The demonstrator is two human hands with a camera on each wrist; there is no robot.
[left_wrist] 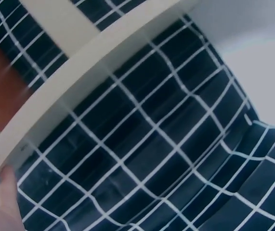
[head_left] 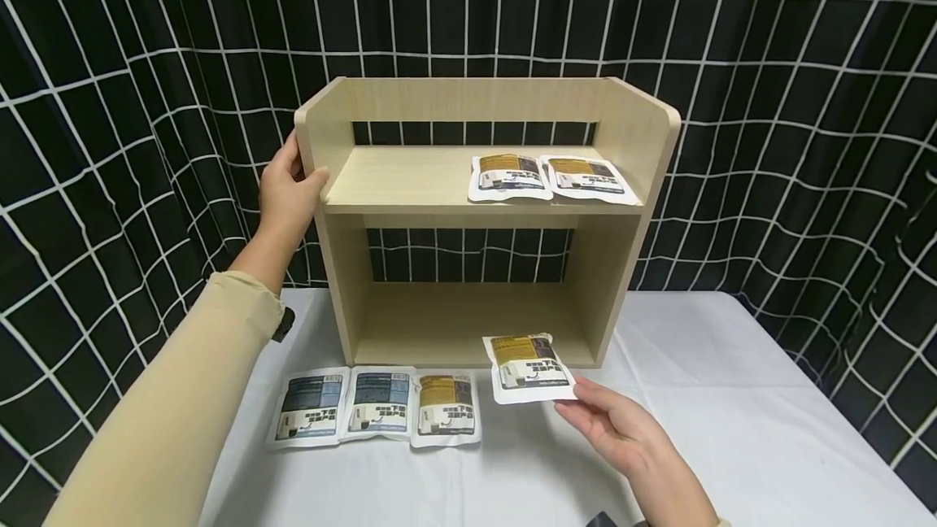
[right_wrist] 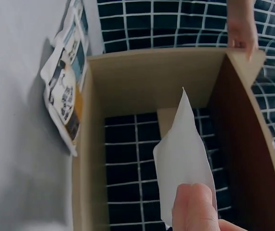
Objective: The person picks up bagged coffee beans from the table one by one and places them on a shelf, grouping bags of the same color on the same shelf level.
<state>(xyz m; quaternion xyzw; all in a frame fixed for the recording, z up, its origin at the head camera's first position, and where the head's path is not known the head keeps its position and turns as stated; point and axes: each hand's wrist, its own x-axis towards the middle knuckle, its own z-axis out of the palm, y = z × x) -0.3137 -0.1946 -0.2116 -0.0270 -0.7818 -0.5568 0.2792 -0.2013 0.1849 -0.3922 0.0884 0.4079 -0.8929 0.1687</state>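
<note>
My right hand [head_left: 611, 433] pinches a white pouch with a gold-and-white label [head_left: 530, 368] by its lower right corner, thumb above and fingers beneath. The pouch is in the air before the lower opening of a pale wooden two-tier shelf [head_left: 476, 100]. In the right wrist view its plain white back [right_wrist: 183, 163] faces the camera. My left hand [head_left: 289, 185] grips the shelf's left side panel, thumb round the front edge and fingers on the outside. Two gold-labelled pouches [head_left: 510, 177] lie side by side at the right of the upper tier.
On the white tablecloth [head_left: 695, 364], in front of the shelf's left part, two blue-labelled pouches [head_left: 379, 402] and a gold-labelled pouch [head_left: 446, 408] lie in a row. Black cloth with a white grid [head_left: 468, 6] hangs behind and at both sides.
</note>
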